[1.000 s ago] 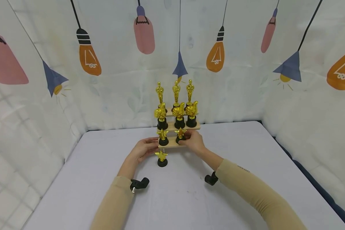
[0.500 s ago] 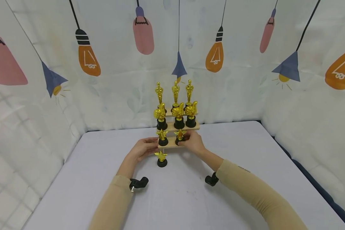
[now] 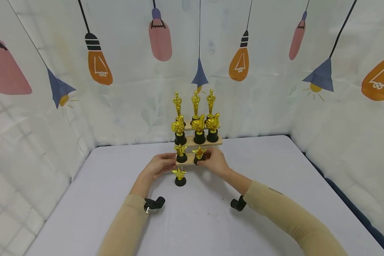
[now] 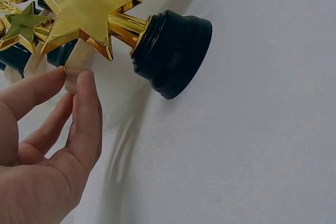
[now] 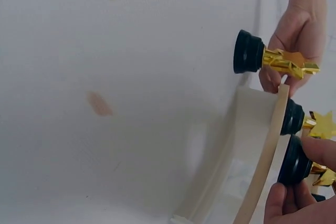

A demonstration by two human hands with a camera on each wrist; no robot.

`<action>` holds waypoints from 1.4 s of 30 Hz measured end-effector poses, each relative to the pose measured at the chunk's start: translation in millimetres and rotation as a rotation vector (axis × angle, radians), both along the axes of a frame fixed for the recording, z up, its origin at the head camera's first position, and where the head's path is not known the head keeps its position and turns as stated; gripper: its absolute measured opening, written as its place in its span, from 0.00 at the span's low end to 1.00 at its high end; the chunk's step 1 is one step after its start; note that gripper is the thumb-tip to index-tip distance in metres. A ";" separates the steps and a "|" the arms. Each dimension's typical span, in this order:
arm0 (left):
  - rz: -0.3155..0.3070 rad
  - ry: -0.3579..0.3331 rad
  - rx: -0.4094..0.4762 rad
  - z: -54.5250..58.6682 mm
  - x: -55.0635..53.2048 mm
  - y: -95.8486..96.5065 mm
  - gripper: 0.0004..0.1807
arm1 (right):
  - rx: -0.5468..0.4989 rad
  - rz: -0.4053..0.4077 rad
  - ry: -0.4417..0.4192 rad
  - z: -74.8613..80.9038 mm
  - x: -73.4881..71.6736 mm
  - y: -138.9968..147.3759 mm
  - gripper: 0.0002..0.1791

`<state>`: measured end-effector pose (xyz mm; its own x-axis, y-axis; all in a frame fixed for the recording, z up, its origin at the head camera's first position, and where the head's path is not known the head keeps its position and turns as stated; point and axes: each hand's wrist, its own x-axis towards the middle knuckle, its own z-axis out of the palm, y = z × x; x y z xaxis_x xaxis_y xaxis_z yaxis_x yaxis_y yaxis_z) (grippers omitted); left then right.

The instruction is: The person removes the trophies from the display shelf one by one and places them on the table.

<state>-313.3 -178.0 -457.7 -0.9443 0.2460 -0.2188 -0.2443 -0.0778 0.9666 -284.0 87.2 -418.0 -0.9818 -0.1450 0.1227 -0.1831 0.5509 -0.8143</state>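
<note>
My right hand pinches the black base of a gold star trophy on the bottom step of a wooden tiered shelf. In the right wrist view, thumb and fingers lie on either side of that dark base. At the step's left end, my left hand pinches the board edge between thumb and fingers. A second star trophy stands at the left of this step. Another star trophy stands upright on the table in front of the shelf.
Thumbs-up trophies line the middle step, and figure trophies the top one. A white cloth covers the table. Behind it hangs a lamp-patterned curtain. Each wrist wears a black camera.
My right hand has slid the pinched star trophy slightly left and toward me along the bottom step. The left hand stays at the shelf's end.
</note>
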 end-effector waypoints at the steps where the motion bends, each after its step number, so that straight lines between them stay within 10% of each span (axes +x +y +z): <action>1: -0.002 0.003 -0.003 -0.2 -0.2 0.0 0.28 | 0.004 0.001 0.001 0.4 1.5 0.0 0.20; 42: -0.002 -0.008 -0.008 -0.9 -0.2 -0.4 0.29 | -0.065 0.070 -0.168 -36.4 31.2 -6.8 0.20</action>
<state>-313.4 -178.4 -458.6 -0.9421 0.2459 -0.2280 -0.2517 -0.0693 0.9653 -252.8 80.5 -454.5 -0.9771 -0.2104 -0.0303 -0.0778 0.4866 -0.8702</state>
